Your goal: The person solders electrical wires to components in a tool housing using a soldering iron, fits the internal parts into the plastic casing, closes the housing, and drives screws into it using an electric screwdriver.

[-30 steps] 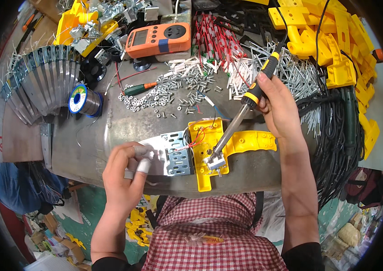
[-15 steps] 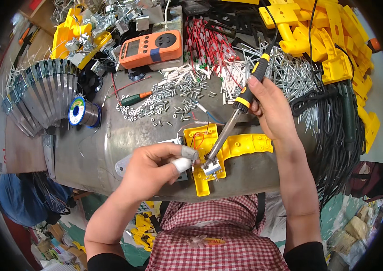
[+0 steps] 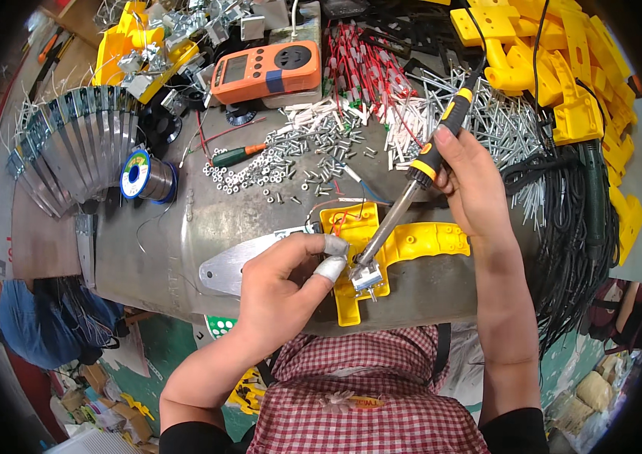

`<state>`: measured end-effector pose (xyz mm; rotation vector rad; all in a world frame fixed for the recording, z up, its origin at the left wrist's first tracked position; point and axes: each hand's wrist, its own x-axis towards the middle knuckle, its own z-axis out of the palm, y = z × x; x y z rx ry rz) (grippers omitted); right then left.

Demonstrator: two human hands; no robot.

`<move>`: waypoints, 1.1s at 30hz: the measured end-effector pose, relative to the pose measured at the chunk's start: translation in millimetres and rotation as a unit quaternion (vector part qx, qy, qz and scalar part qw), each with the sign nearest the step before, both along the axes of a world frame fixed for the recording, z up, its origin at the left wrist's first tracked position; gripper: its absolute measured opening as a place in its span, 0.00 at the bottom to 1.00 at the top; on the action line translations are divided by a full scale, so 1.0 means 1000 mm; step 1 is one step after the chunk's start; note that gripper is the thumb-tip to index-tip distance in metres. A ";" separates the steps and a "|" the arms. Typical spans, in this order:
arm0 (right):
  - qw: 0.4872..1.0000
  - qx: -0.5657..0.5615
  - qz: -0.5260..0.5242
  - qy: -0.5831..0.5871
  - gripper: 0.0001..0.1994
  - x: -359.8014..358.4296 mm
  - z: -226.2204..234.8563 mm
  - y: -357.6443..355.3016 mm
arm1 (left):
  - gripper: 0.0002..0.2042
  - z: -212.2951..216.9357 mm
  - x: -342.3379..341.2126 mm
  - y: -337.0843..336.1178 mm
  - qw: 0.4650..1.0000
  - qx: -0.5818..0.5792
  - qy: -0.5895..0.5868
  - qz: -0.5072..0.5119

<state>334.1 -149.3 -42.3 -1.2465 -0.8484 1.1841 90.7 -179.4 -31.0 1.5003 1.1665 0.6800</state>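
While a small boxy silver-and-white component (image 3: 368, 281) sits inside the yellow plastic housing with a curved grip (image 3: 428, 240), the right hand (image 3: 474, 180) has its fingers clamped round the handle of a black-and-yellow soldering iron (image 3: 399, 213), its metal tip at the component. Just beside them, the left hand (image 3: 281, 286) brings thumb and forefinger, in whitish finger covers (image 3: 330, 268), close together, though whether they pinch anything I cannot tell. Beyond lie loose silver screws (image 3: 338, 141) and a rectangular orange multimeter (image 3: 264, 78).
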 end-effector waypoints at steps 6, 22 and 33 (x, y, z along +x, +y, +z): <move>1.000 0.011 -0.003 0.014 0.13 0.001 0.000 -0.002 | 0.10 -0.005 0.001 0.000 0.999 0.036 -0.021 -0.007; 0.999 0.019 -0.007 0.041 0.10 0.004 0.002 -0.005 | 0.07 0.013 0.001 0.009 0.996 -0.010 0.050 -0.076; 0.999 0.012 -0.025 0.038 0.09 0.003 0.005 -0.008 | 0.07 0.010 0.000 0.009 0.995 -0.002 0.054 -0.080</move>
